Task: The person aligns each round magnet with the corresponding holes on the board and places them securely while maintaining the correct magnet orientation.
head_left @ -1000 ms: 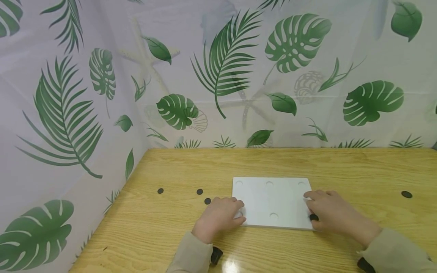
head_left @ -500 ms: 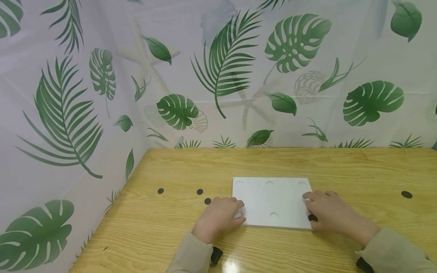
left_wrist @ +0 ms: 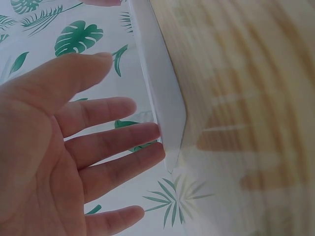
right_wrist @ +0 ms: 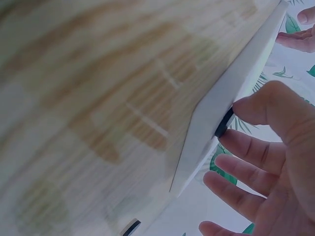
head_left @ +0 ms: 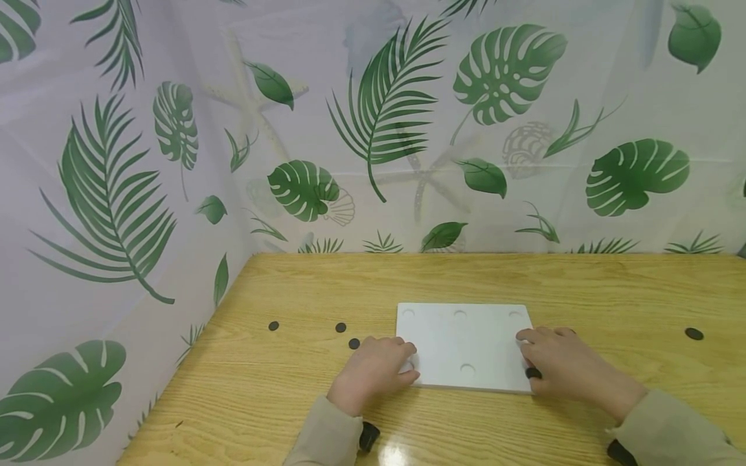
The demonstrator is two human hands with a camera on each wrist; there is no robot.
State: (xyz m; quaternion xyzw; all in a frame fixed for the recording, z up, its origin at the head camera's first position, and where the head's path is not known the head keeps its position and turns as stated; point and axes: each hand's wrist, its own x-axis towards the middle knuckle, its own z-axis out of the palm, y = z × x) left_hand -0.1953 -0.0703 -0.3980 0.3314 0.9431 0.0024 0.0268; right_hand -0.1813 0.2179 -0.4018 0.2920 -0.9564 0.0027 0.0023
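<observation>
left hand (head_left: 373, 369): fingers spread apart, tips at the white board's (head_left: 472, 343) left edge, gripping nothing
right hand (head_left: 562, 362): thumb and forefinger pinch a black disc (head_left: 533, 373) at the board's near right corner; cannot tell if seated
recesses (head_left: 468, 369): visible ones unfilled, so work looks early
loose discs (head_left: 340, 327): three leftward, one far right (head_left: 693, 333), apparently left over

Soft, fairly even light is spread over the table (head_left: 583, 278) and the white board (head_left: 460, 343), while the cloth (head_left: 513, 220) is shown pale and greyish, tinged with lilac at the left. White glare (head_left: 394, 454) is thrown on the table's near side. Faint shadows are cast beneath the left hand (head_left: 375, 369) and right hand (head_left: 568, 366). In both wrist views, the table is washed out by a hazy sheen and its grain is blurred.
</observation>
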